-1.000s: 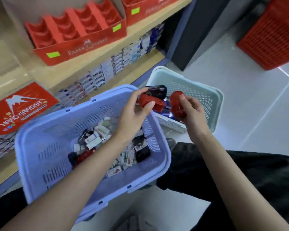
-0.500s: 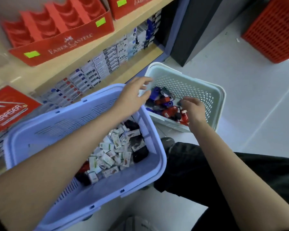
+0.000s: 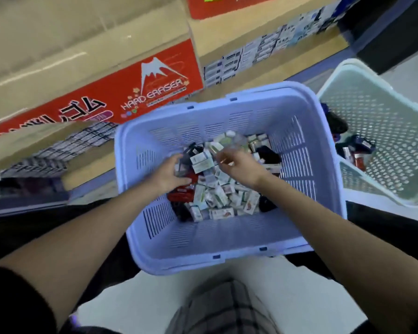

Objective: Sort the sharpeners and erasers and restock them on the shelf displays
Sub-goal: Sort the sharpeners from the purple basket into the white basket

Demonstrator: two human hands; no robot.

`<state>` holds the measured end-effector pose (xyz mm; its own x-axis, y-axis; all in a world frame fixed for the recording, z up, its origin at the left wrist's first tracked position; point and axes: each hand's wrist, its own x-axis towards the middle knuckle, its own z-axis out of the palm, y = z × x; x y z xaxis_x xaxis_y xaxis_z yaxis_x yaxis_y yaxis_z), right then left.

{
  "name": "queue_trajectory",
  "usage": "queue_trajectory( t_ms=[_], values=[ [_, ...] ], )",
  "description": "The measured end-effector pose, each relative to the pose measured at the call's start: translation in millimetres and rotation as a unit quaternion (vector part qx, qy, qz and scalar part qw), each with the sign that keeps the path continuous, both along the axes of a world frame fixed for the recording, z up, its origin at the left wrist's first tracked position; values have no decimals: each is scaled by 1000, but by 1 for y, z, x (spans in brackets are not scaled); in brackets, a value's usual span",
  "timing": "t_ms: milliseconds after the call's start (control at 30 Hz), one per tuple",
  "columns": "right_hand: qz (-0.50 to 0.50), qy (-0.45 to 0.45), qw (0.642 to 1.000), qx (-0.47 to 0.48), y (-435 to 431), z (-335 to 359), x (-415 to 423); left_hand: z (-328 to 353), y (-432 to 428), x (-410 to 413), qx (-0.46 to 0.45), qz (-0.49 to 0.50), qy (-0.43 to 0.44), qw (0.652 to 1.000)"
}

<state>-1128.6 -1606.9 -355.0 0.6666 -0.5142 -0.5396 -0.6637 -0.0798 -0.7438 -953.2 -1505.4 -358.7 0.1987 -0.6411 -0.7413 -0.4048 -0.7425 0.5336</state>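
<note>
Reaching down into the lavender basket [image 3: 227,239], both hands work in the heap at its bottom, with slatted walls rising close on every side. Bare basket floor shows along the near wall and left of the heap. The basket's far rim lies just beside the edge of the lower shelf [image 3: 87,175], and its right rim is against the pale green basket [image 3: 384,121], where a few red and dark pieces lie by the left wall. The erasers [image 3: 217,198], small white oblong boxes, lie jumbled, their long axes pointing every way. The left hand [image 3: 169,174] curls its fingers and thumb round the dark and red sharpeners [image 3: 179,195] at the heap's left side. The right hand [image 3: 239,168] hovers over the far part of the heap, fingers bent and blurred; whether they pinch a box I cannot tell. A red display box [image 3: 155,88] sits beyond the far rim.
</note>
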Motion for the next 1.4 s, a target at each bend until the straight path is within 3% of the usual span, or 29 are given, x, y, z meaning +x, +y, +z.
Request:
queue_trajectory(
  t_ms=[133,267,367,533,633,733,867,967,1033,1167,1400],
  values=[
    [112,37,991,-63,10,-40,41,-48,22,0,22,-6,-50,998],
    [185,30,975,-120,1,-67,70,-69,26,-4,16,-113,-182,977],
    [239,66,955,-165,-6,-79,78,-74,29,-8,22,-157,-209,965],
    [266,148,916,-262,6,-89,86,-73,38,-13,32,-318,-329,889],
    [214,144,928,-271,9,-92,81,-76,39,-17,25,-322,-353,878],
    [191,109,954,-202,4,-87,80,-74,41,-19,51,-265,-294,917],
    [62,49,994,-79,4,-62,74,-52,40,-20,31,-53,-175,983],
    [-49,6,998,-45,6,-34,51,-29,36,-22,-10,148,-68,987],
    [-101,-2,994,-39,7,-17,29,-13,32,-27,-39,217,9,975],
    [-204,-66,977,3,11,24,-19,25,15,-45,-126,217,97,963],
    [-392,-192,900,-17,-18,106,-123,88,-71,-118,-223,54,143,963]
  ],
)
